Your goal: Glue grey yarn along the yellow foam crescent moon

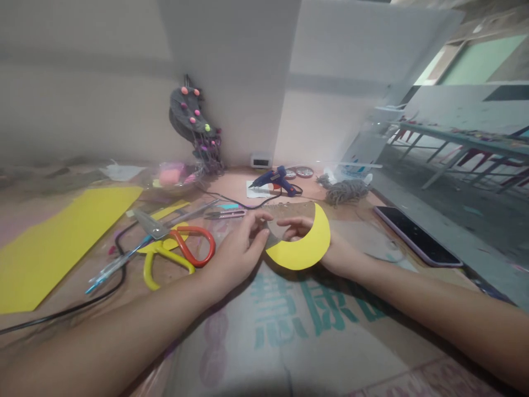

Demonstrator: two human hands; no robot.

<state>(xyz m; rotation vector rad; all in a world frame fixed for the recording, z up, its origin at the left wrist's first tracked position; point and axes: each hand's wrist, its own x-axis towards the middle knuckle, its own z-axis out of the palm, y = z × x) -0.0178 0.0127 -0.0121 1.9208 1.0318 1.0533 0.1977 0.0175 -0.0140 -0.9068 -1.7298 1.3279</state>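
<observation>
The grip of our left hand (239,252), at the centre of the frame, is together on the grey-wrapped left end of a flat, bright yellow crescent (303,252). Our right hand (335,255) reaches behind the crescent from the right, its fingers showing inside the curve; we cannot tell whether its grip is clamped there. At left of centre we have metal scissors (152,225) with red and yellow handle loops, and farther left a large yellow sheet (66,248). Above our hands lies a dark blue glue gun (285,184); to its right is a bundle of grey yarn (349,191). A dark-screened smartphone (417,236) lies on the table (235,182) at the right.
</observation>
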